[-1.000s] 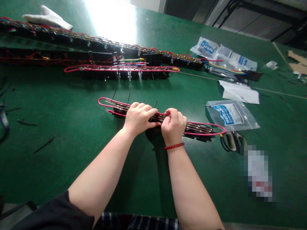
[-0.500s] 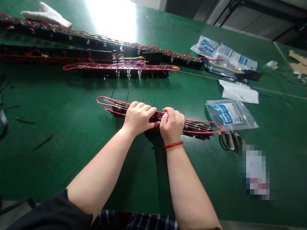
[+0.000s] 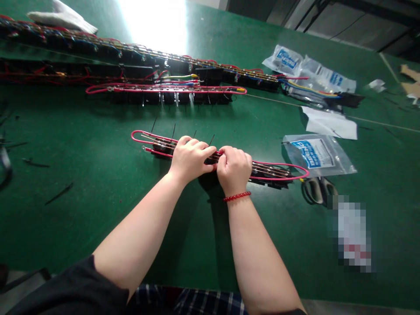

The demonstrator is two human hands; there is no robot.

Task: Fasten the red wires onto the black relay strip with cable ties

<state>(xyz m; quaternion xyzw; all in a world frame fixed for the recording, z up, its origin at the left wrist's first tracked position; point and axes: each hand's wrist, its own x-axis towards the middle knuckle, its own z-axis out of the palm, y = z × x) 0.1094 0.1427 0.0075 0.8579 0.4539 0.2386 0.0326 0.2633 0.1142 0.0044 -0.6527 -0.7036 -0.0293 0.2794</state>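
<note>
Grip clamped: left hand (image 3: 190, 159), right hand (image 3: 233, 169) side by side on pink wire harness (image 3: 269, 171), forearms (image 3: 147, 223) converging.

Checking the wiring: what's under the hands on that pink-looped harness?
Thin wires of the pink-looped harness run beneath the left hand and right hand; black blocks show either side. The stretch under the palms is hidden.

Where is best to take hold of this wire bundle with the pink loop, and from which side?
Take the wire bundle from the near side, around its middle, where the left hand and right hand rest, gripping the black blocks. They look stiff, while the thin pink loop would probably bend.
</note>
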